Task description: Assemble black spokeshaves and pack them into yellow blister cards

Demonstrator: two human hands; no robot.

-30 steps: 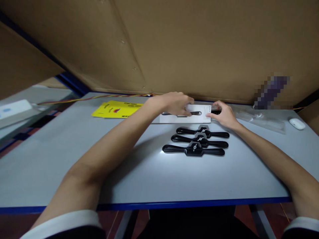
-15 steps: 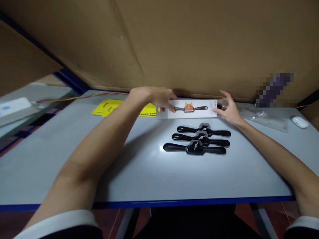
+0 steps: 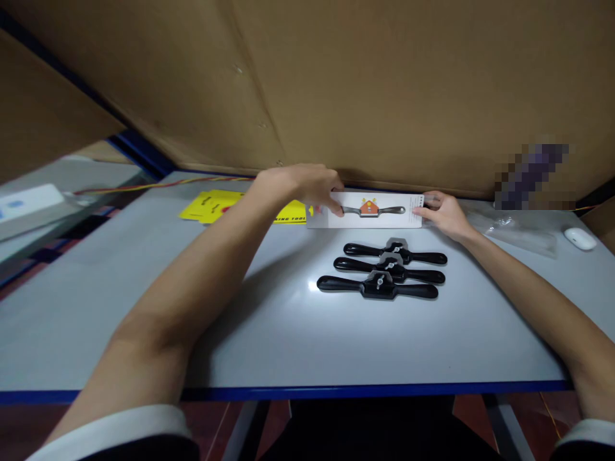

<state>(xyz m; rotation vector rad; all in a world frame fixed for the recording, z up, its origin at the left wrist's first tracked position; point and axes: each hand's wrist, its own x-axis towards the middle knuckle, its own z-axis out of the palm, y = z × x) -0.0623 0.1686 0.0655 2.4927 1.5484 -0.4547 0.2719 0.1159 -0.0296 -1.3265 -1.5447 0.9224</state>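
A flat white box with a printed picture of a spokeshave lies near the back of the table. My left hand reaches over its left part, thumb on the front face, the other fingertips partly hidden behind. At the right end, my right hand pinches the box, thumb in front and fingers at the back edge. Three black spokeshaves with grey blades lie in a stack of rows in front of it: a far one, a middle one and a near one.
Yellow printed packages lie left of the box, partly behind my left arm. Clear plastic bags and a white mouse are at the right. A tan panel rises along the table's back edge. A white device stands far left.
The fingers of my right hand, spread before, have closed in on the right end of the box. My left hand keeps its place on the box. The view has shifted slightly.
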